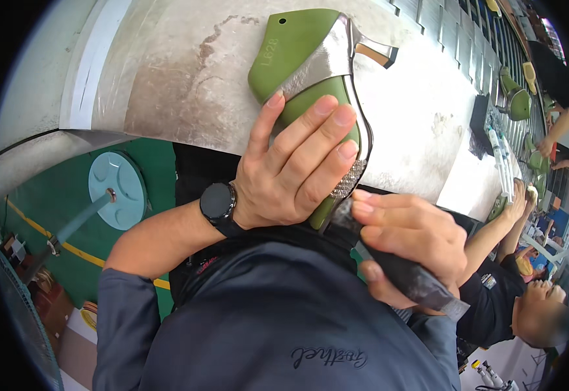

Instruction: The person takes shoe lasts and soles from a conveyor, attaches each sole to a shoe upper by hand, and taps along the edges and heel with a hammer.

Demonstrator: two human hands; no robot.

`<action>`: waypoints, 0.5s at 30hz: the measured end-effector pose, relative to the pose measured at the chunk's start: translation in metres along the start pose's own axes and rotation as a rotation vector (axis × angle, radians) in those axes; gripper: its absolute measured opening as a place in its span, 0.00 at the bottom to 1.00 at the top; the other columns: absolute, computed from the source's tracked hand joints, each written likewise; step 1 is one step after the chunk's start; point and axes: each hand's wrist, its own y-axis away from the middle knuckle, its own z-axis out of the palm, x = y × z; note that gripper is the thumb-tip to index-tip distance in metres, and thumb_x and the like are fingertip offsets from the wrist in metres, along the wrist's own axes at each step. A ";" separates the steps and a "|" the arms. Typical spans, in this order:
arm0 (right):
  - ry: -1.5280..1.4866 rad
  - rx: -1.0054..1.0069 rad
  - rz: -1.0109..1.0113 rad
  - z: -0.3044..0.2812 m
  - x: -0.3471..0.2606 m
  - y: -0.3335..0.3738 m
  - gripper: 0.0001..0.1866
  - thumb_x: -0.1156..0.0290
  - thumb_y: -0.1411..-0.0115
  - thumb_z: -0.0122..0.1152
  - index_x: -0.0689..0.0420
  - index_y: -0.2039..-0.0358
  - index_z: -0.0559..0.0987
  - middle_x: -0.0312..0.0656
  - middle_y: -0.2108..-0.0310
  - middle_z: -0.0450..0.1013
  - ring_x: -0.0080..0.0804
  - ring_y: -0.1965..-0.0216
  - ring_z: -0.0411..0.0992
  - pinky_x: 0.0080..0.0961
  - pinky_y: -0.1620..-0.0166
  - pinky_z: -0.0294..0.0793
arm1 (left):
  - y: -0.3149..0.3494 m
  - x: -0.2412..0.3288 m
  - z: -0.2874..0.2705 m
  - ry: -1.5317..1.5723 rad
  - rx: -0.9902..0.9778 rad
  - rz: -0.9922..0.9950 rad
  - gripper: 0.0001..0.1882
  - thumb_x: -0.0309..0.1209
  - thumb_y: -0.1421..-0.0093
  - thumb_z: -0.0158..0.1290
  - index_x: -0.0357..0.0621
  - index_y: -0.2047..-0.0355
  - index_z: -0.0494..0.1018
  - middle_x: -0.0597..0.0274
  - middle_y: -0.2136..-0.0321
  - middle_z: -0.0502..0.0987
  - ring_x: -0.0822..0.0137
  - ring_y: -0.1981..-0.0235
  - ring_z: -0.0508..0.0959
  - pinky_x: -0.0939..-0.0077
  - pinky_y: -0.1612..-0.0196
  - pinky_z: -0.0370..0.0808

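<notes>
A silver high-heeled shoe [323,60] sits on a green shoe last [297,45], lying on its side, with its heel [379,52] pointing right. Sparkly beading [349,179] covers the strap near the toe. Across the last, my left hand [297,159] is laid with its fingers close together, gripping the shoe and hiding its middle. My right hand [414,244] is closed around a dark grey, flat bar-like tool [408,277] with worn edges. The tool's upper end is at the toe, beside the beading; its exact contact there I cannot tell.
The shoe lies on a pale, stained worktop [186,85] above my lap. To the right is a metal roller conveyor [454,39] with more green lasts [515,98]. A co-worker [499,300] sits close on my right. A round blue stool-like disc [118,189] stands left.
</notes>
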 end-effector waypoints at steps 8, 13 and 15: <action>-0.307 0.023 0.196 0.007 -0.008 0.027 0.16 0.80 0.49 0.75 0.70 0.59 0.83 0.58 0.60 0.82 0.54 0.52 0.83 0.41 0.46 0.84 | 0.002 -0.003 -0.002 -0.005 -0.044 0.064 0.26 0.39 0.31 0.56 0.43 0.37 0.65 0.46 0.37 0.74 0.48 0.36 0.75 0.38 0.29 0.61; -0.517 0.734 0.204 0.008 -0.021 0.023 0.20 0.68 0.36 0.69 0.70 0.51 0.77 0.62 0.50 0.79 0.50 0.47 0.80 0.47 0.38 0.77 | 0.002 -0.002 -0.001 0.024 0.008 0.019 0.18 0.31 0.29 0.52 0.46 0.40 0.68 0.49 0.38 0.76 0.51 0.37 0.77 0.39 0.29 0.61; -0.086 0.462 0.480 -0.007 -0.021 0.017 0.18 0.72 0.37 0.66 0.69 0.50 0.76 0.62 0.51 0.80 0.44 0.50 0.81 0.40 0.39 0.76 | 0.002 0.001 0.001 0.045 0.026 0.003 0.18 0.31 0.29 0.52 0.46 0.40 0.68 0.49 0.38 0.76 0.51 0.37 0.77 0.38 0.29 0.62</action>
